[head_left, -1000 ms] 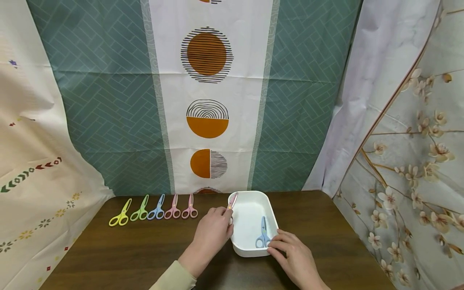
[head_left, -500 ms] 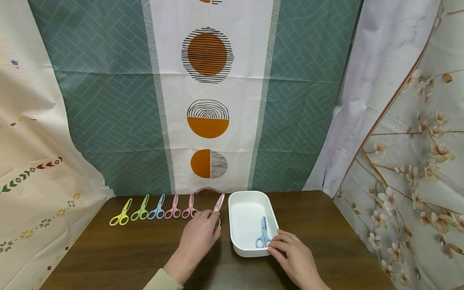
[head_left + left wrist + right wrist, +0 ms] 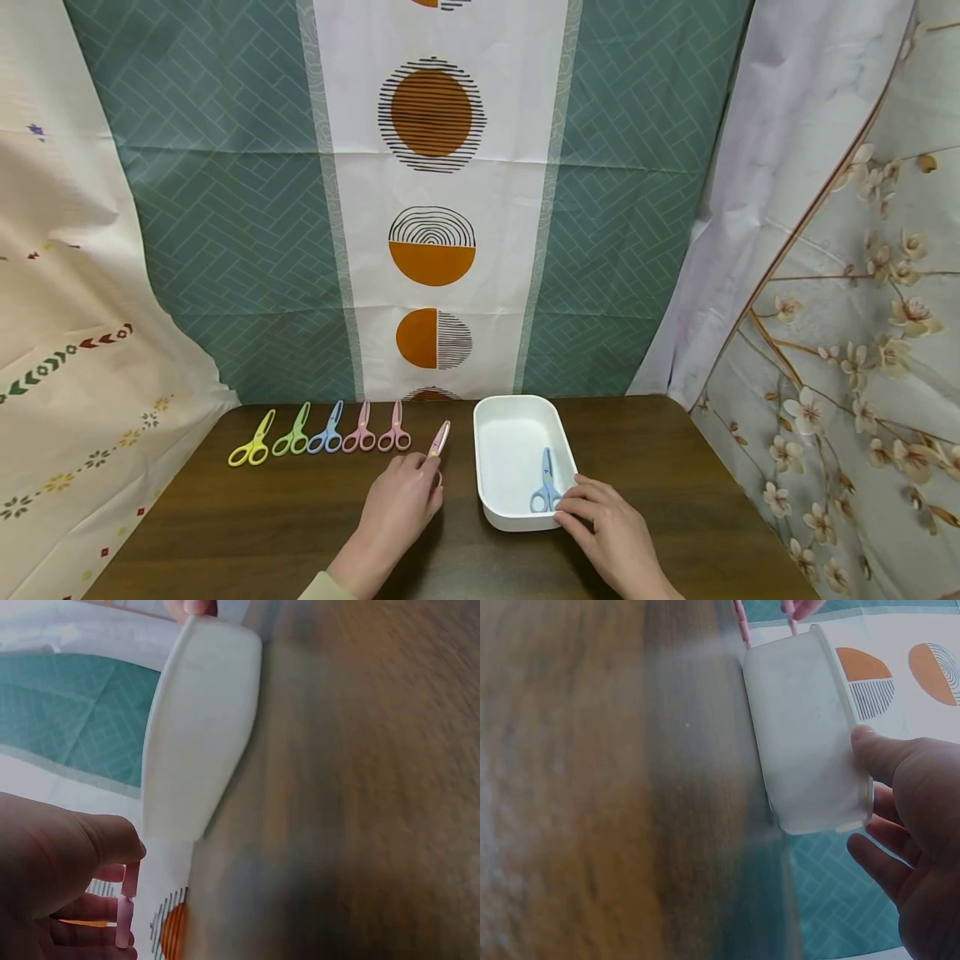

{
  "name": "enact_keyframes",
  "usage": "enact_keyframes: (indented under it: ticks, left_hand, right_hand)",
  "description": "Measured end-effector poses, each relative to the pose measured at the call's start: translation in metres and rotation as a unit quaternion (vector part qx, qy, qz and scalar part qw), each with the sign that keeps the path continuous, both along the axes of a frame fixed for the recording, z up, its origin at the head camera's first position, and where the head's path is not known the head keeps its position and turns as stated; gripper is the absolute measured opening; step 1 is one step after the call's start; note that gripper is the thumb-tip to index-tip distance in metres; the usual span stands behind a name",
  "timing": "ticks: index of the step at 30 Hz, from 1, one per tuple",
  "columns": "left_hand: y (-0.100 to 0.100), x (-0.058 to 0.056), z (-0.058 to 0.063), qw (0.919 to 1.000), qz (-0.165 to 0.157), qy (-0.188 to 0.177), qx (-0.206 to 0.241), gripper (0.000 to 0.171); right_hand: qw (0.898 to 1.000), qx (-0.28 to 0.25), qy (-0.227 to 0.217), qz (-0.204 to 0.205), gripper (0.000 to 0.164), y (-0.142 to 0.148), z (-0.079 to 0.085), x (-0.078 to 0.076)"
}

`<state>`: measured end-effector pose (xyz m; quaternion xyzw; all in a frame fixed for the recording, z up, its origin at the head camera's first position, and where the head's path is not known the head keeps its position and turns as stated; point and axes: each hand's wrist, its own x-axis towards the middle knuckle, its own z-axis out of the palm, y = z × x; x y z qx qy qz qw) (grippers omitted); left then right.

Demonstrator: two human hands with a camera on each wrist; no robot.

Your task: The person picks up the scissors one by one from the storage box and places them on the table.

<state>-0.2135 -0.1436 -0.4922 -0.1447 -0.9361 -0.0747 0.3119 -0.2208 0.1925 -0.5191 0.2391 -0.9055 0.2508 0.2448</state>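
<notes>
In the head view my left hand (image 3: 397, 504) pinches a pair of pink scissors (image 3: 440, 438) by the handles, blades pointing away from me, left of a white tray (image 3: 517, 523). The left wrist view shows pink handle edges (image 3: 125, 922) between thumb and fingers. My right hand (image 3: 611, 533) holds the tray's rim at its near right corner; in the right wrist view the thumb (image 3: 866, 742) lies at the rim, with some fingers behind the tray. Blue scissors (image 3: 547, 479) lie inside the tray, near that corner.
Along the table's back left lie yellow scissors (image 3: 251, 450), green scissors (image 3: 294, 435), another blue pair (image 3: 326, 437) and two pink pairs, one left (image 3: 360, 435) and one right (image 3: 395, 433). A patterned curtain (image 3: 442, 250) hangs behind the dark wooden table (image 3: 225, 533).
My left hand has carried the pink scissors leftward from the tray's left rim, and lower toward the table. My right hand and the tray have stayed in place.
</notes>
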Motion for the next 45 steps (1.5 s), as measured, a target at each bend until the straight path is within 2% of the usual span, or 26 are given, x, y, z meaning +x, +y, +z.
enact_keyframes:
  ticks: [9, 21, 31, 38, 45]
  left_hand:
    - [-0.006, -0.001, -0.016, 0.9993, 0.011, -0.034, -0.006, 0.029]
    - [-0.006, 0.0, -0.022, 0.9965, 0.02, -0.081, -0.013, 0.026]
    - [-0.004, 0.001, -0.028, 0.9968, 0.017, -0.077, -0.016, 0.026]
    - [-0.003, 0.002, -0.035, 0.9974, 0.021, -0.061, -0.032, 0.03]
    - [-0.002, 0.003, -0.034, 0.997, 0.02, -0.073, -0.02, 0.034]
  right_hand:
    - [1.0, 0.002, -0.011, -0.001, 0.014, 0.0, 0.001, -0.001]
    - [1.0, 0.0, -0.025, -0.007, 0.014, -0.001, 0.003, 0.0]
    - [1.0, 0.001, -0.011, 0.001, 0.015, 0.0, 0.001, 0.0]
    - [0.999, -0.001, -0.031, -0.01, 0.015, -0.001, 0.002, 0.001]
    - [1.0, -0.001, -0.028, -0.009, 0.015, 0.0, 0.002, 0.001]
